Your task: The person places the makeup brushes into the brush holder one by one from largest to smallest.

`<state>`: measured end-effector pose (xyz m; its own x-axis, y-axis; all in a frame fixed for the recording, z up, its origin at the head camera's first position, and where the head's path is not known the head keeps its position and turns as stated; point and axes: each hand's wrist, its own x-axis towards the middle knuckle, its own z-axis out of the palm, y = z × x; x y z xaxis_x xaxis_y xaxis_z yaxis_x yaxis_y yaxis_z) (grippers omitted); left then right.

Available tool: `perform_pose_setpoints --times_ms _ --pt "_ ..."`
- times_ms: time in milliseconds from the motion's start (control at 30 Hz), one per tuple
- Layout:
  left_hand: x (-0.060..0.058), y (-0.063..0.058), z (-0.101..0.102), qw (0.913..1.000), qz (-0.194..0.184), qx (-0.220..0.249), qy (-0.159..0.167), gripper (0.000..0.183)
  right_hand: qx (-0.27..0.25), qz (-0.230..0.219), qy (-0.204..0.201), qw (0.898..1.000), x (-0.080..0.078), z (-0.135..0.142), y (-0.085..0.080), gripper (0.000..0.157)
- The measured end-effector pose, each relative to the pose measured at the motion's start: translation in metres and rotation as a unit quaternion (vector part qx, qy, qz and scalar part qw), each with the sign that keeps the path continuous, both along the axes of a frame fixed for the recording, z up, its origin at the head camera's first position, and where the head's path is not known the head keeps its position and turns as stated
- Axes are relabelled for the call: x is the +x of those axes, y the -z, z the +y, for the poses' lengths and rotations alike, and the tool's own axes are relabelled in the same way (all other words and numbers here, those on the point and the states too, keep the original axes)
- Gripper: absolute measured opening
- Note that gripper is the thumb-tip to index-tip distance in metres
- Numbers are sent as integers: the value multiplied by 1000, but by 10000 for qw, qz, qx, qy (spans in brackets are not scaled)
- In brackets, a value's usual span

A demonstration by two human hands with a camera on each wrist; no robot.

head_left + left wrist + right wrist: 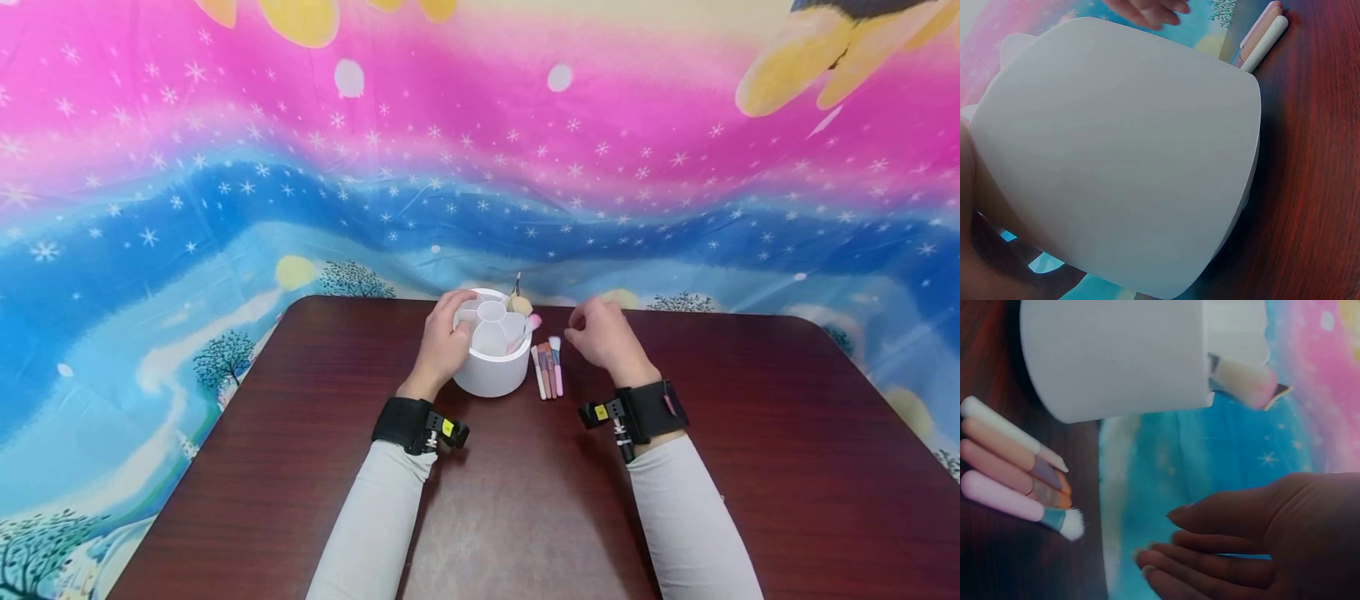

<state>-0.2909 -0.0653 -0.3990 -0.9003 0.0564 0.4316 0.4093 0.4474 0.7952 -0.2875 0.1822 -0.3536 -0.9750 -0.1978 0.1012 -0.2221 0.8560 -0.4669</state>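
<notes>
A round white makeup brush holder [491, 379] with petal-shaped compartments stands on the table. My left hand [444, 343] grips its left rim; in the left wrist view the holder's white wall [1122, 156] hides most of the fingers. A pink-tipped makeup brush [1247, 381] and a thin dark-tipped brush [517, 283] stick up from the right-hand compartments. To the right of the holder several makeup brushes [547, 371] lie side by side. My right hand [606, 335] hovers just beyond them, fingers loosely bent and holding nothing.
The dark reddish-brown wooden table [495, 517] has its far edge close behind the holder. A colourful printed cloth [480, 167] hangs behind and beside the table. Each wrist wears a black strap [656, 411] with a small camera.
</notes>
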Motion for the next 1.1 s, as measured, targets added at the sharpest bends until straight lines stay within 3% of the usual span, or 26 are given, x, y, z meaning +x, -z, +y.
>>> perform_pose_setpoints --times_ms 400,533,867,1100 --pt "0 -1 0 10000 -14 -20 -37 47 389 -562 50 9976 -6 -1 18 9" --pt "0 0 1 10000 -18 -13 -20 46 524 -782 -38 9956 -8 -2 24 15" --pt "0 -1 0 10000 73 -14 35 45 629 -761 -100 9951 -8 -8 32 27" --pt "-1 0 -1 9999 130 -61 27 45 665 -869 -11 9940 -8 -8 35 27"
